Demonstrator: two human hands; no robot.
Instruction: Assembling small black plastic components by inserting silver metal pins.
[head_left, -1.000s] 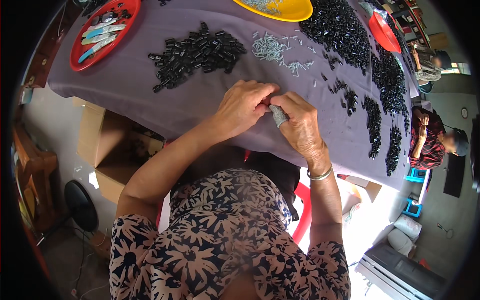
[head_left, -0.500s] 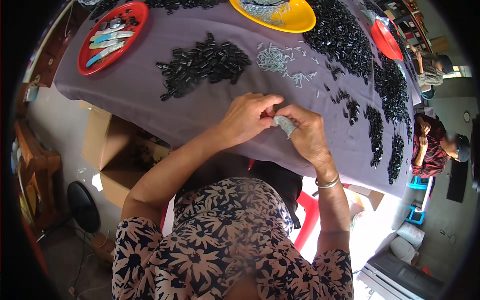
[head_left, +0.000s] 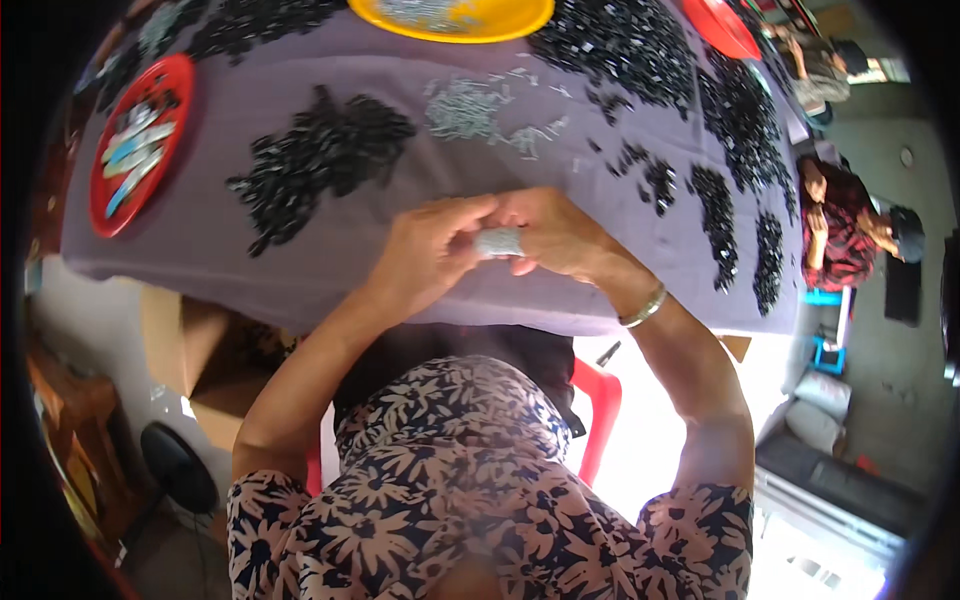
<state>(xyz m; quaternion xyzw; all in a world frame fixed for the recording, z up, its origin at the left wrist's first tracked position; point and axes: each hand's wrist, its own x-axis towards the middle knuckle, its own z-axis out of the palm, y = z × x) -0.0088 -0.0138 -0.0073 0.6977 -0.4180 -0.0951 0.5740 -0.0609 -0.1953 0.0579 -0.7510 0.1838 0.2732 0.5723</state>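
My left hand (head_left: 422,258) and my right hand (head_left: 562,236) meet above the near edge of the cloth-covered table, fingertips together. Both are closed in a pinch, and whatever sits between them is hidden by the fingers. A pale grey wrap (head_left: 498,242) covers a digit of the right hand, and a bracelet (head_left: 643,306) circles that wrist. Just beyond the hands lies a heap of small pale, thin pins (head_left: 464,110). To its left is a pile of short glossy black pieces (head_left: 325,165).
A red tray (head_left: 183,90) with several blue-and-white-handled tools stands at the left. At the far edge are a yellow tray (head_left: 520,32) and a red basin (head_left: 722,28). More black pieces (head_left: 625,55) spread along the right. A person (head_left: 845,235) sits beyond; a cardboard box (head_left: 165,335) is below.
The view has shifted, so the tabletop things sit lower and further left. My right hand has turned, its wrapped digit now pointing left at my left hand.
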